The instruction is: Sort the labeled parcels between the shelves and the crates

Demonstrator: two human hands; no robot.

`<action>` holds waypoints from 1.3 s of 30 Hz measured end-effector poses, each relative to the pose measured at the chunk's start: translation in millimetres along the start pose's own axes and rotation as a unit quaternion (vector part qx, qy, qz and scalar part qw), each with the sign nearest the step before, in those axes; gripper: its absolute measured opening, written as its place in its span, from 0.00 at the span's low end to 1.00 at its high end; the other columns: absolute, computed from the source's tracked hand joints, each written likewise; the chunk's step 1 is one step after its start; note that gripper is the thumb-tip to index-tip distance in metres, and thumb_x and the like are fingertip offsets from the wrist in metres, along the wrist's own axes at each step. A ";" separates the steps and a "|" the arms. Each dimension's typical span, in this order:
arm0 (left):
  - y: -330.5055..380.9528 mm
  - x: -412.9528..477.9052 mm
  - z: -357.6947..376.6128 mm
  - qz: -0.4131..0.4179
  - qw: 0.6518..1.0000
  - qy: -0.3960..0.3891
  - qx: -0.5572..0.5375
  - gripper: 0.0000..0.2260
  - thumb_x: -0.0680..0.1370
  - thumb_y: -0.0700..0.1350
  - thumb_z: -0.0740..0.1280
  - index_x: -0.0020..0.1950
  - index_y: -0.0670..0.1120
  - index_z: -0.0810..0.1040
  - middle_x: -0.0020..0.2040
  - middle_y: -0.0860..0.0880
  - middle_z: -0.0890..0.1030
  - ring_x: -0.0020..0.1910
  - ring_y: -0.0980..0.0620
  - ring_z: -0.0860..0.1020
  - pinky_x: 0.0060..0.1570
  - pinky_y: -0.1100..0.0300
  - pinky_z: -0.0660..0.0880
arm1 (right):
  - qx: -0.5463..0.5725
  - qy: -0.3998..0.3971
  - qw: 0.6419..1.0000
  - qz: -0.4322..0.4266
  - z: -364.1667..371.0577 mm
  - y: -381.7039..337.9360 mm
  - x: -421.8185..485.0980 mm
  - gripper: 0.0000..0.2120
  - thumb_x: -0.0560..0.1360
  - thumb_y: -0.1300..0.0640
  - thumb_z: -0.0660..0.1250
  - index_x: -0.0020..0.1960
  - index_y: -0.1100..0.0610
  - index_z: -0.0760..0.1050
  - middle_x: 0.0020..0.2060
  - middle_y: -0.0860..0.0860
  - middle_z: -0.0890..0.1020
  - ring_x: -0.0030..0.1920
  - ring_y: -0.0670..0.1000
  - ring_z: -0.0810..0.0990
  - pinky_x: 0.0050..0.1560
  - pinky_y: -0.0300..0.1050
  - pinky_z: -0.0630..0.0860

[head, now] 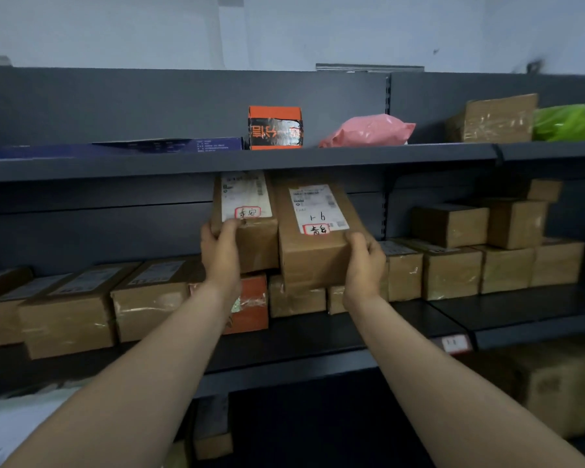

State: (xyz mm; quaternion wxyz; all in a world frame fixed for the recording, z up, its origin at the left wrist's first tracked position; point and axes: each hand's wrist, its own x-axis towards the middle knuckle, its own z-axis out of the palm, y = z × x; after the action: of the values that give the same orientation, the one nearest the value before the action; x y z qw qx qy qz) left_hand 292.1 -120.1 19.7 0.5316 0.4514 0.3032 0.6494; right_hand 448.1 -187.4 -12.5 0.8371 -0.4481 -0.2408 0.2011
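Cardboard, taped and matte, made up both long parcels held tilted above the middle shelf (318,332). The left hand (221,251) gripped the left parcel (250,238); the right hand (363,261) gripped the right parcel (318,258). White labels faced up. Brown boxes (453,271) crowded below; the upper shelf (217,162) edge hid their far ends.
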 end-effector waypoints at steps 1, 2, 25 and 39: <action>2.8 -10.0 -1.7 0.007 1.000 -0.009 -0.003 0.15 0.74 0.50 0.67 0.59 0.53 0.70 0.57 0.47 0.76 0.55 0.47 0.77 0.56 0.44 0.77 | 0.003 0.009 1.000 -0.004 -6.6 -6.6 -10.2 0.16 0.75 0.53 0.65 0.61 0.56 0.74 0.56 0.53 0.78 0.53 0.51 0.76 0.45 0.43 0.71; 5.0 -21.2 -3.3 0.008 1.000 -0.016 -0.005 0.15 0.74 0.49 0.67 0.60 0.52 0.70 0.57 0.48 0.76 0.55 0.47 0.77 0.56 0.44 0.77 | 0.000 0.019 1.000 -0.003 -14.5 -13.1 -22.0 0.15 0.75 0.52 0.65 0.61 0.54 0.74 0.55 0.52 0.78 0.52 0.50 0.75 0.46 0.43 0.71; -206.9 -415.2 192.1 -0.347 0.844 -0.402 0.072 0.15 0.74 0.46 0.67 0.61 0.56 0.74 0.53 0.48 0.81 0.47 0.50 0.79 0.40 0.57 0.74 | -0.136 0.392 0.910 0.026 -517.9 -108.4 -171.4 0.06 0.75 0.54 0.66 0.48 0.53 0.80 0.43 0.49 0.79 0.45 0.49 0.74 0.44 0.46 0.69; -355.1 -554.7 292.5 -0.400 0.690 -0.533 0.282 0.22 0.71 0.39 0.66 0.64 0.48 0.67 0.57 0.45 0.79 0.52 0.47 0.78 0.51 0.51 0.74 | -0.162 0.388 0.883 0.210 -722.9 -108.5 -208.6 0.17 0.76 0.54 0.62 0.65 0.46 0.72 0.52 0.48 0.78 0.49 0.50 0.76 0.45 0.48 0.74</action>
State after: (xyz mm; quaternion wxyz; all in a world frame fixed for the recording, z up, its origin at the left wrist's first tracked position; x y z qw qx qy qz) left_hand 720.9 -590.9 -317.5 0.6609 0.6863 0.2895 -0.0914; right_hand 715.4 -831.2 -315.9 0.7174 -0.6598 0.1739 0.1403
